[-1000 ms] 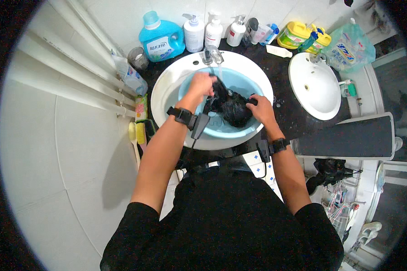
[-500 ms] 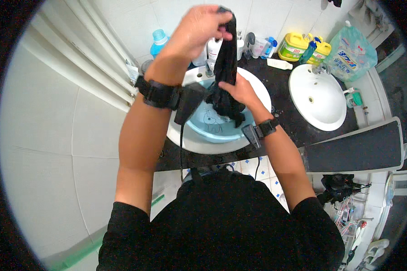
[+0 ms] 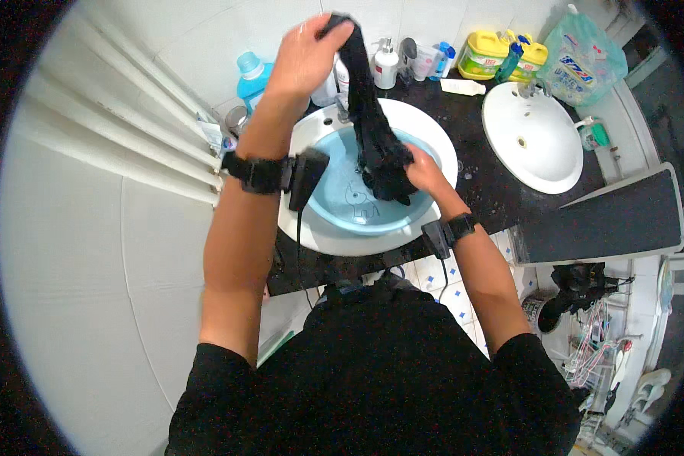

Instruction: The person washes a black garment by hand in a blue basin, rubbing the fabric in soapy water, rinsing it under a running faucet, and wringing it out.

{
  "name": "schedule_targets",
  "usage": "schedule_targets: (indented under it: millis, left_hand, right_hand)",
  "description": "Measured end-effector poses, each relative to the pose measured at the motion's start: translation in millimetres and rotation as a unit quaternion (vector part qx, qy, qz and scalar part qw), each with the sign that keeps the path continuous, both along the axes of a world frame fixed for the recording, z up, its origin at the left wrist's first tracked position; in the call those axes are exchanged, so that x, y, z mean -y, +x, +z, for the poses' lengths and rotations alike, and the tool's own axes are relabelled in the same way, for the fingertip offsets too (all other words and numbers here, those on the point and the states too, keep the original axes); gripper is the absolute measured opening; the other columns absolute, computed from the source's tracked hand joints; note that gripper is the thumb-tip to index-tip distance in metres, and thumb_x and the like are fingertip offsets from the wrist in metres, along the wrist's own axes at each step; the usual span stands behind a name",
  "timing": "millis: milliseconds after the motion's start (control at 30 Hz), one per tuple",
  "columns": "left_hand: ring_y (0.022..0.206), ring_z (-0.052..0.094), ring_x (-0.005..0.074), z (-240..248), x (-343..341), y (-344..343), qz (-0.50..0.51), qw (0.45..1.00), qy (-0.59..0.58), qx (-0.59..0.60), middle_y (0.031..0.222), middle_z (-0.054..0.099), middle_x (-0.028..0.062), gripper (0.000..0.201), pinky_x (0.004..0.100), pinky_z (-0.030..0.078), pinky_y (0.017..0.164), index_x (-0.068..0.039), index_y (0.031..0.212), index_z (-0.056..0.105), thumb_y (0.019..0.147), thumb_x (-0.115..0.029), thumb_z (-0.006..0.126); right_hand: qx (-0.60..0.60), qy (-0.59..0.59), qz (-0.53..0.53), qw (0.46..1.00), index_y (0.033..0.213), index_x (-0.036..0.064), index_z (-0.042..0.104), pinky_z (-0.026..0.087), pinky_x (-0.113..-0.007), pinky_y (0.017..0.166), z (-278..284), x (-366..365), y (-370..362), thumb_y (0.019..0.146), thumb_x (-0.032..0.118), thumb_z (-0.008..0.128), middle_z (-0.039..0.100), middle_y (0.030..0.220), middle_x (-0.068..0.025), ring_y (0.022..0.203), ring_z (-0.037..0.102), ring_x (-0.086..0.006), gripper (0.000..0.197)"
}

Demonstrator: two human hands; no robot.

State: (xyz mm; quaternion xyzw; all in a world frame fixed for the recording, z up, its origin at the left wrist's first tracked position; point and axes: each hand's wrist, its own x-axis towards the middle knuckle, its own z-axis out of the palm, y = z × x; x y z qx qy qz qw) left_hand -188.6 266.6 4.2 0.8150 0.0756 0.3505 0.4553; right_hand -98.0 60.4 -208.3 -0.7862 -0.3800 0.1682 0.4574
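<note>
A long black piece of cloth (image 3: 367, 114) hangs stretched over a light blue basin (image 3: 334, 213), which sits in a white oval sink (image 3: 438, 125). High above the faucet side, my left hand (image 3: 305, 59) pinches the cloth's upper end. My right hand (image 3: 424, 170) grips its bunched lower part at the basin's right side, some fingers hidden behind the fabric. The basin holds water, and a line drawing of an animal shows on its bottom. What garment the cloth is, I cannot tell.
Bottles and tubes, among them a white pump bottle (image 3: 385, 64), line the wall behind the sink. Yellow jugs (image 3: 482, 57) and a bagged package (image 3: 583, 64) stand farther right, behind a second sink (image 3: 537, 166). A pale curtain (image 3: 121, 114) hangs on the left.
My left hand has moved left with the cloth's upper end. My right hand has shifted right and lower, and the cloth now slants from upper left to lower right.
</note>
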Motion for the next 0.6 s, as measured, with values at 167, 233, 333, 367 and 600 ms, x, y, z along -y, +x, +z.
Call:
schedule_targets:
  millis: [167,233,333,367,600]
  left_hand:
    - [0.071,0.055,0.0097,-59.9,14.2,4.5,-0.122,0.985,-0.084,-0.092,0.083,0.058,0.0043,0.036,0.0222,0.046,0.06,0.001,0.109,0.057,0.087,-0.028,0.06]
    - [0.071,0.057,0.0114,-67.8,30.4,7.3,-0.189,0.966,-0.128,-0.123,0.085,0.056,0.0047,0.046,0.0241,0.048,0.063,0.006,0.117,0.05,0.086,-0.026,0.061]
    - [0.082,0.059,0.0134,-76.8,22.1,5.9,-0.344,0.87,-0.313,-0.163,0.093,0.059,0.0065,0.041,0.0258,0.049,0.074,0.004,0.116,0.051,0.085,-0.02,0.062]
    - [0.082,0.059,0.0134,-97.2,12.8,3.9,-0.345,0.87,-0.313,-0.162,0.093,0.059,0.0065,0.041,0.0258,0.049,0.074,0.004,0.116,0.051,0.085,-0.02,0.062]
    - [0.104,0.057,0.0277,-219.3,44.9,-14.9,-0.161,0.956,-0.108,-0.22,0.109,0.061,0.0171,0.046,0.0365,0.042,0.09,0.006,0.116,0.051,0.076,-0.012,0.065]
  right_hand:
    - [-0.101,0.04,0.044,0.993,0.139,0.0014,0.02,0.028,-0.035,0.105,13.9,-7.5,-16.4,0.067,0.012,0.076,0.038,0.136,-0.0123,0.126,0.036,-0.0218,0.092]
    - [-0.16,0.109,-0.004,0.981,0.128,0.0011,0.039,0.038,-0.033,0.094,48.5,-27.0,-31.7,0.075,0.016,0.07,0.053,0.118,-0.0128,0.109,0.05,-0.022,0.063]
    - [-0.098,0.064,-0.094,0.989,0.106,0.0007,0.057,0.046,-0.033,0.08,40.6,-38.3,-19.9,0.081,0.012,0.061,0.064,0.096,-0.0084,0.088,0.059,-0.0194,0.028]
    - [-0.146,0.103,-0.132,0.975,0.104,0.0001,0.058,0.046,-0.032,0.076,42.7,-39.4,-21.3,0.082,0.01,0.061,0.065,0.092,-0.0076,0.083,0.059,-0.0178,0.024]
    - [-0.245,0.237,-0.199,0.919,0.095,-0.0005,0.06,0.045,-0.024,0.064,100.7,-37.6,-23.9,0.079,0.004,0.062,0.063,0.082,-0.0052,0.071,0.057,-0.0098,0.016]
